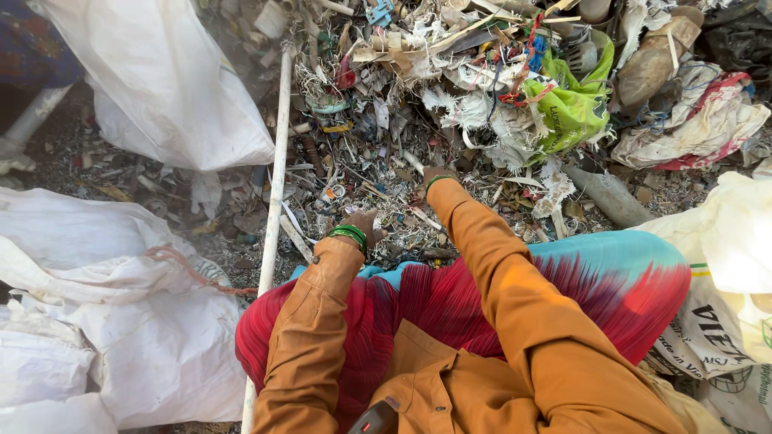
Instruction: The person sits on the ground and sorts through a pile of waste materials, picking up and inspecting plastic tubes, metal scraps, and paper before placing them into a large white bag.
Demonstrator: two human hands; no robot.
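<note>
While the person crouches over the ground in a red and teal skirt (611,281) and an orange-brown shirt (450,386), both hands reach down into a heap of scraps (378,185). The left hand (363,223), with green bangles (349,235) at the wrist, lies knuckles-up on the near edge of the litter; its fingers curl down into the bits, and I cannot tell whether they close on anything. The right hand (434,174) is a little farther out and to the right, a thin green bangle at its wrist, and is mostly buried in the litter, so the state of its fingers cannot be told either.

The scraps are small pieces of paper, plastic and sticks spread across the ground just beyond the knees. Farther away the heap rises into bigger waste: torn cardboard and shredded white fibre, with a bright green bag (572,108) at far right and a worn shoe (653,58) beyond it. A long white pole (275,177) runs from far to near just left of the left hand. A white sack (161,76) lies at far left, more white sacks (96,321) are piled at near left, and a printed sack (724,321) sits at the right beside the skirt.
</note>
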